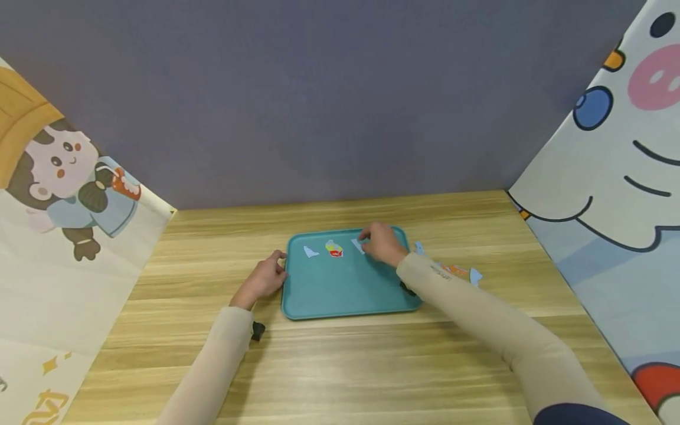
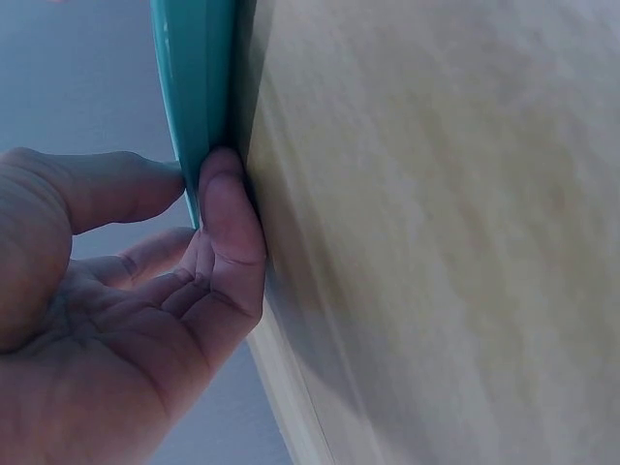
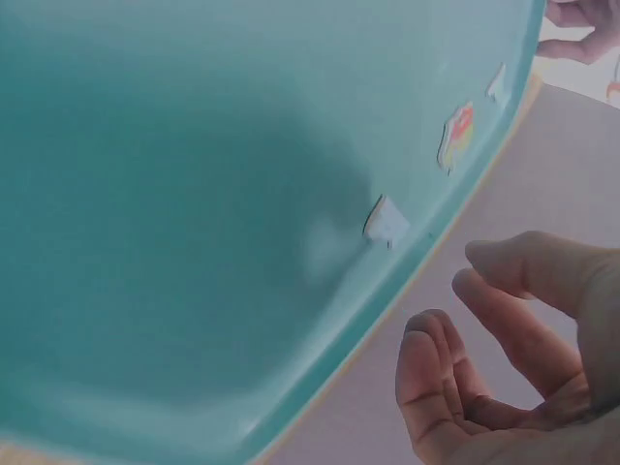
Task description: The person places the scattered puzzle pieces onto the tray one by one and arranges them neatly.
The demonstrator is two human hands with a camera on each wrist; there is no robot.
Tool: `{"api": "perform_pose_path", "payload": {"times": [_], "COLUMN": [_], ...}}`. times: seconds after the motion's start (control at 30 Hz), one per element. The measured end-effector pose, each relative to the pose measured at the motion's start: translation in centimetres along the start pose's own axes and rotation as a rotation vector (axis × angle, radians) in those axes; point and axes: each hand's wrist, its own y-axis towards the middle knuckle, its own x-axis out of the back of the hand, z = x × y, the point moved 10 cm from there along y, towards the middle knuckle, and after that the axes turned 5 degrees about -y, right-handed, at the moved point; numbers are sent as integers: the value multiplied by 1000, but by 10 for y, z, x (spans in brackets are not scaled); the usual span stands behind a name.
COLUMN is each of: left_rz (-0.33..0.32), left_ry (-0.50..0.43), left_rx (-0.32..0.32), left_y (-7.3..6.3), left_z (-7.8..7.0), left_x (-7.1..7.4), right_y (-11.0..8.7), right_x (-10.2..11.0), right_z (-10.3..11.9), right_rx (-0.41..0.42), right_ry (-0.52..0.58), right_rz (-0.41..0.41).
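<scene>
Far L, a cartoon figure (image 1: 69, 171) on the L wall (image 1: 26, 319). Then my L sleeve (image 1: 212, 360), beige, w/ a small black thing (image 1: 258, 331) by the cuff. My L hand (image 1: 265, 276) grips the tray (image 1: 345, 289) at its L edge, thumb on the rim, fingers bent against the outer side. Tray's teal, flat on the wood table (image 1: 340, 366), grey wall (image 1: 319, 106) behind. On it, near the far rim, 3 pcs in a row, apart from each other: a pale pc (image 1: 310, 252) at L, a multicolour pc (image 1: 334, 248) mid, red & yellow-green, then a 2nd pale pc (image 1: 358, 245) next to my R hand (image 1: 383, 243). That hand's over the tray's far R part, fingers loosely bent, thumb & index tips close, pc lying clear of them in the R wrist view. R of tray, on the table: a blue pc (image 1: 419, 248) just beside the edge, an orange pc (image 1: 455, 271) partly hidden by my R sleeve (image 1: 489, 313), & a light-blue pc (image 1: 475, 277) next to it. Far R, a pink snout (image 1: 656, 79) on the R wall (image 1: 611, 183)
</scene>
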Motion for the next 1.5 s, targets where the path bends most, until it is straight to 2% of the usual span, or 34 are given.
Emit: {"api": "perform_pose_path", "payload": {"times": [0.2,0.53,0.73,0.93,1.33,1.5], "left_rz": [1,-5,-8,-3,0,1], "left_ry": [10,7,6,5,-11,-13], "left_rx": [-2,-3,-18,-13,-16,-9], "left_y": [0,1,0,-1,0,0], "left_z": [0,1,-1,-3,-1,0], "left_x": [-1,0,1,1,1,0], "right_y": [-8,-19,-21,-24,-36,-41], "right_x": [19,47,58,65,69,56], "right_z": [-16,-49,-73,-91,-119,-125], "right_rx": [-14,-56,-104,-134,-150,-150], "right_ry": [-44,-16,20,1,-14,-9], "right_rz": [-20,-58,-85,-101,-51,36]}}
